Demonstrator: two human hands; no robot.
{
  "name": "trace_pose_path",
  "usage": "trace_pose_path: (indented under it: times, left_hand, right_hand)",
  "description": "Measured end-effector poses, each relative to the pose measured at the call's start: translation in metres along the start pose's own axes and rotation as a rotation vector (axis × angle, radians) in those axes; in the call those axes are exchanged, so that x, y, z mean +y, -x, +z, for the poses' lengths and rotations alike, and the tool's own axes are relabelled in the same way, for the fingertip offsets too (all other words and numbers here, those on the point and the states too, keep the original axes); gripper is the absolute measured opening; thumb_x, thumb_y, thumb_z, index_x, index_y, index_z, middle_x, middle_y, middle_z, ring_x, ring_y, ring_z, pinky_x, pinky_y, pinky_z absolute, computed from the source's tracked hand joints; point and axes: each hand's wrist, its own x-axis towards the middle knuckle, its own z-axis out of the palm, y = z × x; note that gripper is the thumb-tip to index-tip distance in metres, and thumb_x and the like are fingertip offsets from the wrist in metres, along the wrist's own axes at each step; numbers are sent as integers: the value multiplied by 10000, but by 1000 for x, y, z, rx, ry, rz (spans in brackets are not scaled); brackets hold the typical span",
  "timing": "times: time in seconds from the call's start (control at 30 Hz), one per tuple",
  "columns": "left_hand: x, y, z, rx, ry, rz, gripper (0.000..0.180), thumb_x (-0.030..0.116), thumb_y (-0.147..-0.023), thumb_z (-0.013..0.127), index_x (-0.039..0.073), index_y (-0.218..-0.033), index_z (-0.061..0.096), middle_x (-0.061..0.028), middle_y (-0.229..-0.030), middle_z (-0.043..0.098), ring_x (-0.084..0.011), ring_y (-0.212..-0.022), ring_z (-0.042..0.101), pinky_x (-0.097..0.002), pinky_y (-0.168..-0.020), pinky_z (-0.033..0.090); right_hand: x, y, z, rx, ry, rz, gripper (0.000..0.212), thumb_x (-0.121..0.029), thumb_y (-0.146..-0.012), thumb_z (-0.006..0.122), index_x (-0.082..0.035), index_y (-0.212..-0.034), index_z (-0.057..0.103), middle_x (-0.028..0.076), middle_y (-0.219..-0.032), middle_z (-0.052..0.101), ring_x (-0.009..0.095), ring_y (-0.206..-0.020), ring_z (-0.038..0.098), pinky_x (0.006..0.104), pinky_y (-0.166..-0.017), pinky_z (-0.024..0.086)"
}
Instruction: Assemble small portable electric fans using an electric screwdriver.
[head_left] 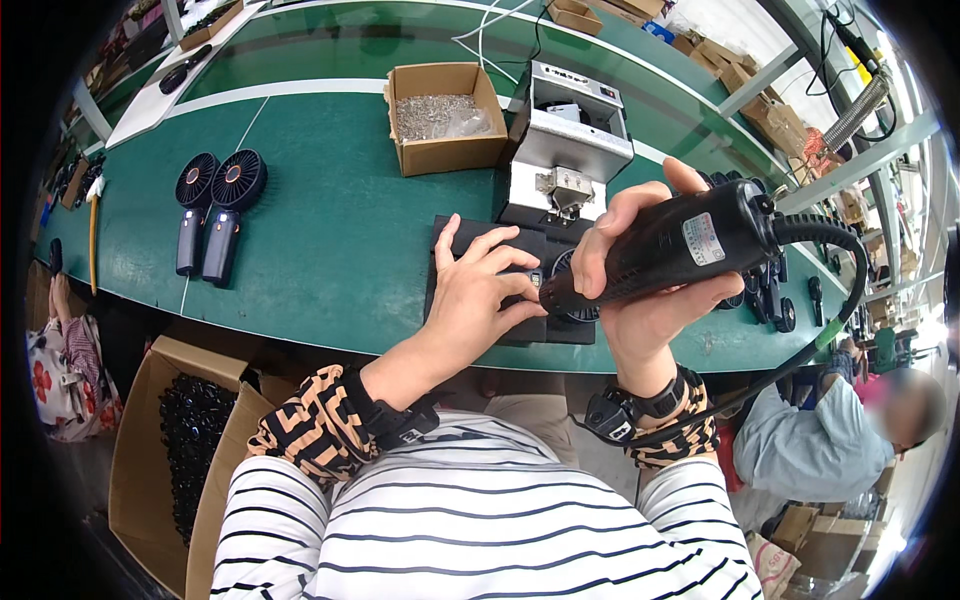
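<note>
While right hand (645, 322) grasps white-labelled electric screwdriver (660, 240), left hand (475, 300) overlies fixture (565, 332), grip unclear; carton (430, 157) near worktable's (330, 250) far edge holds metal pieces (435, 118).

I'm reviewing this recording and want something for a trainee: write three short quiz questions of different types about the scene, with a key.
1. Which of the person's hands holds the corded black tool?

2. True or false: two handheld fans lie left of the open cardboard box of small metallic pieces on the green table.

3. The large carton at the lower left holds:
a) folded cloth
b) small black pieces
c) white cups

Key:
1. The right hand.
2. True.
3. b
</note>
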Motion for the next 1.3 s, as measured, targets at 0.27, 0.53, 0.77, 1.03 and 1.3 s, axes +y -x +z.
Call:
trace_pose_path:
  times: [0.27, 0.53, 0.77, 1.03, 1.3]
  left_hand:
    - [-10, 5, 4, -44, -130, 9, 493, 255, -736, 795, 127, -1184, 635, -70, -1237, 639, -280, -1300, 489, -645, -1150, 82]
    - [-10, 5, 6, -53, -136, 16, 523, 251, -766, 764, 85, -1240, 616, -95, -1261, 628, -287, -1301, 489, -619, -1166, 105]
    - [2, 0, -3, 4, -65, -12, 428, 261, -720, 806, 180, -1120, 676, -59, -1280, 601, -288, -1346, 434, -648, -1145, 51]
    - [-2, -1, 3, 34, 26, -13, 127, 255, -701, 814, 176, -775, 746, -8, -1175, 650, -269, -1330, 450, -642, -1144, 65]
    - [-10, 2, 2, -50, -145, -17, 492, 243, -729, 806, 156, -1186, 647, -70, -1237, 643, -280, -1312, 479, -639, -1149, 62]
  right_hand:
    - [0, -3, -7, 45, 94, -66, 1025, -835, -793, 424, -31, -1419, 312, 131, -914, 534, 172, -486, 528, 297, -433, 442]
    - [8, 3, -12, 48, 98, -53, 1012, -833, -794, 427, -37, -1409, 327, 134, -920, 536, 176, -482, 524, 307, -428, 443]
    - [3, 3, -11, 45, 19, -78, 988, -828, -805, 420, -51, -1410, 337, 135, -925, 542, 176, -474, 520, 307, -414, 435]
    - [1, 1, -4, 25, 12, -65, 975, -818, -815, 426, -49, -1409, 346, 134, -908, 544, 176, -466, 514, 309, -407, 433]
    - [0, -1, -9, 46, 11, -77, 994, -823, -804, 437, -45, -1414, 334, 138, -905, 544, 184, -465, 516, 313, -420, 438]
